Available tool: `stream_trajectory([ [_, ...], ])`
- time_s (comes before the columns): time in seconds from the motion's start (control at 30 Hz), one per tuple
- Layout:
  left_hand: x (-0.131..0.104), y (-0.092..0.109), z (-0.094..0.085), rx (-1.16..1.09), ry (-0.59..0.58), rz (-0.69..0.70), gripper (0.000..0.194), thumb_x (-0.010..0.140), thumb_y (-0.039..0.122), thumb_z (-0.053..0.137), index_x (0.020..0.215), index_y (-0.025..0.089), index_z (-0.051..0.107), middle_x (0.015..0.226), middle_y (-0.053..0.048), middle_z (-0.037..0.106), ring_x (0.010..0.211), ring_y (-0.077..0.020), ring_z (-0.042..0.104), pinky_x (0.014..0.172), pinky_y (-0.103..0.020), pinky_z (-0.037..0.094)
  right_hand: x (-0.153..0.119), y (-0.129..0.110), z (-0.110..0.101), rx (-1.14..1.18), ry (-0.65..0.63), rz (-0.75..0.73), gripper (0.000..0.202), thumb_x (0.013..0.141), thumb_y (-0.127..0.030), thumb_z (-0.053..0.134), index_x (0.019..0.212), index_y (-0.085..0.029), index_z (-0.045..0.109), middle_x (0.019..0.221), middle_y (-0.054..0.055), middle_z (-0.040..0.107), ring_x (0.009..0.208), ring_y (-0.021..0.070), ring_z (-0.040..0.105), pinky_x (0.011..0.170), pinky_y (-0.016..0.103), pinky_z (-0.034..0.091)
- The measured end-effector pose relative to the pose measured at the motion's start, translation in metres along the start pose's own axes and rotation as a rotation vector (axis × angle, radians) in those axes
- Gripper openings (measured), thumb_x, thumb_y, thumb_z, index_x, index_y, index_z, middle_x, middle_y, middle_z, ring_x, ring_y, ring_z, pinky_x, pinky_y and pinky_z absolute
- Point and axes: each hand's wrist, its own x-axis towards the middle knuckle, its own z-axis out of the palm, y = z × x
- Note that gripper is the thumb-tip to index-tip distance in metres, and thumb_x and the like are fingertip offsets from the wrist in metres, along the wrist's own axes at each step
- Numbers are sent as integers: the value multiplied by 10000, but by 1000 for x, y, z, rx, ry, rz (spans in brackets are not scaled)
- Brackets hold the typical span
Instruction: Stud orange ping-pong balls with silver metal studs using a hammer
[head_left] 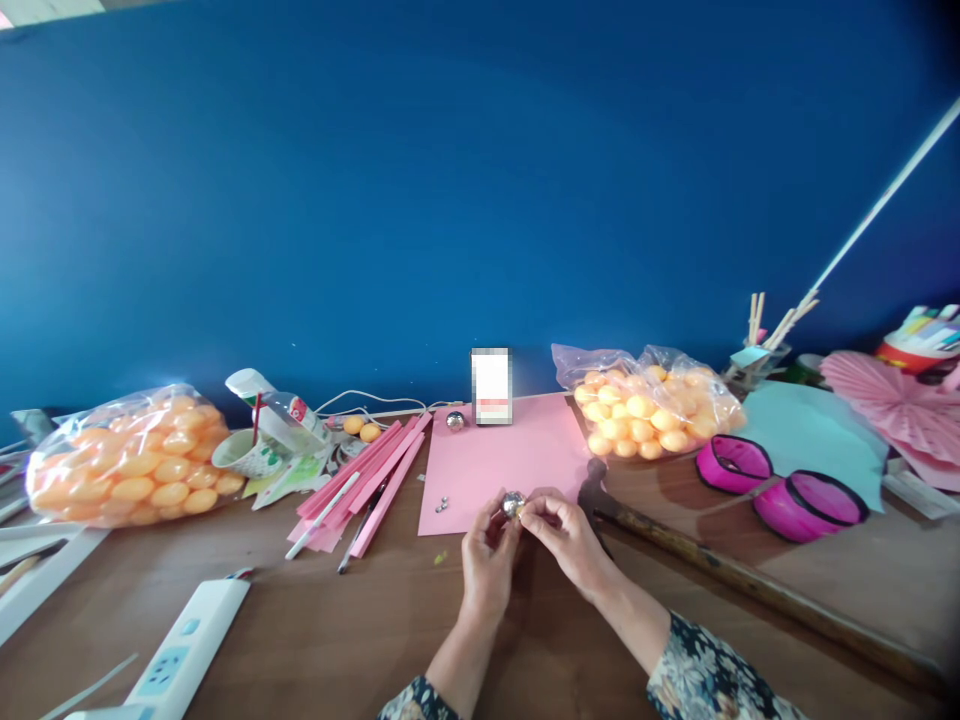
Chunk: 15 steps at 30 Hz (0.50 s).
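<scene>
Between thumb and fingers, my left hand [487,550] grips a shiny silver ball [513,503] over the near edge of a pink sheet [502,460]. My right hand [559,530] is pinched against the ball's right side. Something small and yellowish shows at those fingertips, too small to name. Several tiny silver pieces [442,505] lie on the sheet, left of my hands. A second silver ball [454,421] rests near the sheet's far left corner.
Pink paper strips [367,480] and a bag of orange balls [142,460] lie left. Rightward are another bag of balls [645,405], a hammer [705,550], magenta bands [806,505] and a cyan sheet [817,430]. A power strip [180,650] sits front left; a blurred upright device [492,385] stands behind.
</scene>
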Motion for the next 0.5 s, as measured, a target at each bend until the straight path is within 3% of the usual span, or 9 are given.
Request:
stream_trajectory([
  [0.5,-1,-2,0,-21,1,9,498,693,278,657,1156,165,513,1087,-135,631,1011,-246,587,887,-378,455,-1,-2,1,30,-15,25,176,760,-332,586,719,-163,611,849,23,544,790,153,552,720,250,447],
])
